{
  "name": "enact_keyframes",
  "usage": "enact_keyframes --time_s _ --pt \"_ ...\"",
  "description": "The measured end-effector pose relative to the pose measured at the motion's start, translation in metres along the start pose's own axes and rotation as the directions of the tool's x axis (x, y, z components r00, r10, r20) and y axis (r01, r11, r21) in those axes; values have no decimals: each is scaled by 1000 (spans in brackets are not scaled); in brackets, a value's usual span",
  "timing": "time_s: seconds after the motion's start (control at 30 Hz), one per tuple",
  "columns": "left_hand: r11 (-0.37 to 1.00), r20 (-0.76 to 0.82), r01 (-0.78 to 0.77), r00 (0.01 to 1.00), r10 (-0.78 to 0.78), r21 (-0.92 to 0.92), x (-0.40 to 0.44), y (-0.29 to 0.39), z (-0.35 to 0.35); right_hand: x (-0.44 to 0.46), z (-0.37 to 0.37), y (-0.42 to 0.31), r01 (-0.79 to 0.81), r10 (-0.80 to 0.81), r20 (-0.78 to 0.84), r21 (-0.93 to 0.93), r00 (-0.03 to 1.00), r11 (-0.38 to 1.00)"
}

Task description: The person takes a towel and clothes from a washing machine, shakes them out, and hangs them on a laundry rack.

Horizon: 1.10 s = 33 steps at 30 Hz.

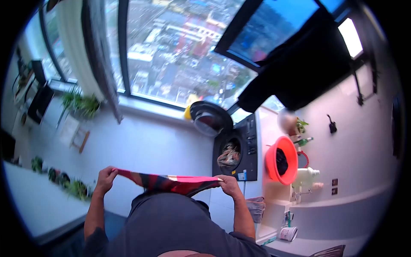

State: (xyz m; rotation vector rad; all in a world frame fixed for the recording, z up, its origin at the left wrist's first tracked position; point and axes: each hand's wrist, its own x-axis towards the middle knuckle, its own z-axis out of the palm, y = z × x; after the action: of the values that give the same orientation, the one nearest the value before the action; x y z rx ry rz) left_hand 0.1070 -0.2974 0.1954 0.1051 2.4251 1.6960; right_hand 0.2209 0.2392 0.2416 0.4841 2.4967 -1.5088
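A red, black and cream cloth is stretched sideways in front of my body. My left hand pinches its left end, and my right hand grips its right end. Ahead and to the right stands a dark front-loading washing machine with its round door swung open. Crumpled laundry shows inside the drum. Right of the machine, an orange-red basin holds dark fabric.
Dark clothing hangs at the upper right, by the windows. Bottles and a faucet are beside the basin. A grey cloth hangs below the counter. Potted plants and a small stool are on the left.
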Motion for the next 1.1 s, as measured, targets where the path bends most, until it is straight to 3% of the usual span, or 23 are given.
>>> enact_keyframes --time_s 0.07,0.17,0.2,0.23,0.27,0.3,0.33,0.37,0.4,0.47,0.53,0.57,0.6,0.67,0.7,0.73,0.77,0.8,0.83,0.87,0.93,1.03,1.1 --pt "999 50 36 998 -37 24 -1 18 -12 -8 -13 -33 47 -37 82 -117 996 992" --pt "931 -172 -285 953 250 -229 18 58 -12 -14 -28 -71 255 -258 -7 -129 966 958" --pt "873 -318 -426 883 345 -236 38 65 -4 -5 -28 -79 380 -390 -111 -101 914 919" --pt "857 -373 -417 879 296 -302 42 69 3 7 -14 -81 597 -647 -324 -249 691 762" --pt "846 -415 -384 883 220 -369 43 62 12 10 -9 -78 601 -644 -358 -238 676 763" --pt "840 -312 -515 837 450 -170 67 3 46 34 10 -47 567 -656 -402 -331 639 754" --pt "938 166 -306 945 281 159 64 5 36 49 31 -12 516 -657 -442 -407 611 754" --pt "978 110 -195 973 202 -71 76 -12 35 42 23 -4 320 -403 -165 -378 900 869" --pt "946 34 -123 990 139 -300 93 -26 29 47 6 0 142 -93 136 -423 986 895" --pt "946 -4 -159 986 165 -281 97 -23 18 49 -3 17 288 -296 87 -592 951 753" --pt "906 -98 -233 972 212 -353 105 8 20 37 -6 -45 436 -567 -217 -447 794 781" --pt "891 -84 -244 970 229 -383 101 17 33 28 1 -52 435 -566 -217 -446 795 782" --pt "867 -121 -279 960 252 -413 98 21 36 37 5 -65 457 -643 -374 -476 668 752" --pt "917 -146 -333 941 306 -218 107 -42 61 66 30 -29 477 -719 -529 -538 451 695" --pt "912 -135 -324 945 298 -253 108 -45 62 77 31 -2 401 -626 -447 -500 639 767" --pt "945 85 -248 968 235 212 104 -53 50 78 28 16 317 -496 -327 -470 804 824" --pt "978 -2 -179 984 180 107 101 -56 33 74 4 28 276 -360 -77 -502 930 820" --pt "991 -58 -137 989 136 -11 110 -50 27 71 3 31 296 -379 -98 -457 920 839" --pt "942 -92 -193 970 226 275 109 -25 19 71 9 16 320 -425 -130 -475 896 820" --pt "980 12 -193 981 194 -54 114 -30 19 49 12 3 327 -447 -138 -503 884 800" --pt "962 24 -204 977 212 -184 106 -15 21 44 15 -1 305 -426 -136 -511 895 804" --pt "952 -75 -146 989 131 -269 92 -19 36 65 21 34 340 -414 -411 -242 813 909" --pt "987 -44 -34 999 27 -159 93 -36 43 62 17 58 249 -352 -264 -356 898 901"
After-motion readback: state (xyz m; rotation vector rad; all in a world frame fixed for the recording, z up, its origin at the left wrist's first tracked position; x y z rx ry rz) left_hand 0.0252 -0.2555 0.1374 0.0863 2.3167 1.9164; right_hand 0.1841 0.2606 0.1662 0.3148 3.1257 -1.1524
